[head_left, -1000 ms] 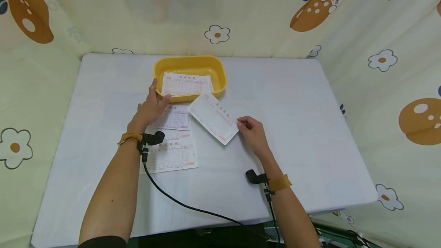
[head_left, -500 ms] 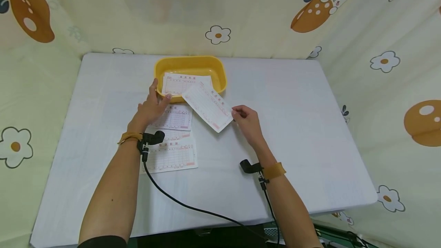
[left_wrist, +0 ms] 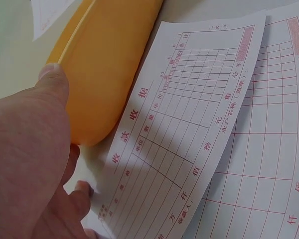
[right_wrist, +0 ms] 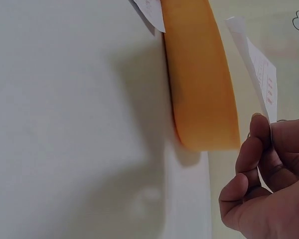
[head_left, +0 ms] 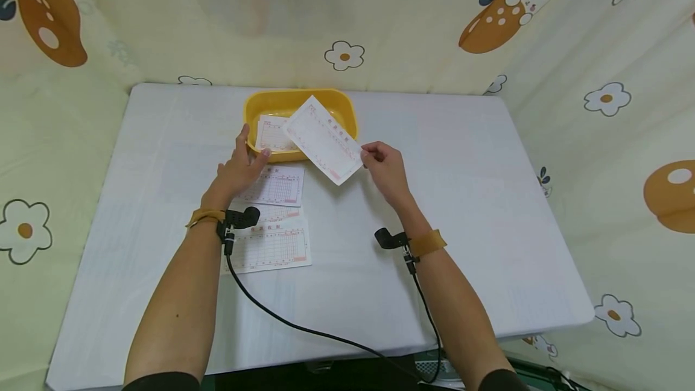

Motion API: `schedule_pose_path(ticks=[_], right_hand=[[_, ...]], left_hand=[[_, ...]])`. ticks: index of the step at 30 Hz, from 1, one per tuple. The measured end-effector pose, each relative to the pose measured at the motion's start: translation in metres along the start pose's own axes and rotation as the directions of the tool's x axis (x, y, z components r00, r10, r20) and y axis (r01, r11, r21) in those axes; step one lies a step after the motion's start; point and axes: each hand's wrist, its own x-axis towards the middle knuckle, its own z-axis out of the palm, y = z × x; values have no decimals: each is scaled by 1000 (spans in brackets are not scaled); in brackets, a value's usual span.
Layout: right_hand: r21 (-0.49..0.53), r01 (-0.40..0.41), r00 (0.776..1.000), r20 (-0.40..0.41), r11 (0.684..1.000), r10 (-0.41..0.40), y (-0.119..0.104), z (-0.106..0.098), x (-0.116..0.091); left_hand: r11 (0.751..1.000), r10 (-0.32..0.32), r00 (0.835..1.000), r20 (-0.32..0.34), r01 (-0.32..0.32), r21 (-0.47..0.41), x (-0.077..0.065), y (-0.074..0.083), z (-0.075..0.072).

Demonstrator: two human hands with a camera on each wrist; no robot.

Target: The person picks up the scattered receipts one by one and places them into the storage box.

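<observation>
My right hand [head_left: 387, 171] pinches a white receipt slip [head_left: 324, 140] by its right corner, thumb against fingers. Printed in red, this slip [right_wrist: 261, 74] is tilted above the right part of a yellow plastic tray [head_left: 331, 96]. My left hand [head_left: 234, 171] holds the tray at its near left corner; in the left wrist view, the thumb lies on the rim of the tray [left_wrist: 114, 64]. Inside the tray lies another receipt [head_left: 270, 133], partly covered by the held slip. Below the left hand, a receipt [head_left: 282, 186] lies on the table in front of the tray.
More receipts [head_left: 274, 246] overlap on the white-covered table [head_left: 461, 198], beside the left wrist. Black cables [head_left: 304, 327] run from both wrist cameras across the near side. A patterned curtain [head_left: 407, 23] stands behind the table and along its sides.
My right hand has moved away from me and slightly left, carrying the pinched receipt from the tray's near edge to over the tray. The left hand has stayed at the tray's corner.
</observation>
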Motion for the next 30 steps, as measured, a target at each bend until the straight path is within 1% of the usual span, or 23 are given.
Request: schedule_pose_path(ticks=[3, 11, 22, 26, 30], right_hand=[[-29, -6, 1000, 0, 1000, 6, -5, 2, 9], [-67, -6, 1000, 1, 998, 6, -18, 9, 31], [-132, -40, 999, 4, 990, 41, -40, 6, 67], [-165, -30, 999, 7, 986, 32, -47, 7, 79], [-203, -30, 1000, -2, 979, 30, -52, 9, 89]], left_hand=[[1000, -4, 1000, 1, 4, -1, 1, 0, 0], [1000, 5, 1000, -4, -5, 1, 2, -2, -1], [1000, 13, 1000, -1, -13, -7, 5, -6, -2], [1000, 6, 1000, -7, -6, -4, 6, -8, -1], [1000, 12, 1000, -12, -12, -8, 7, -9, -1]])
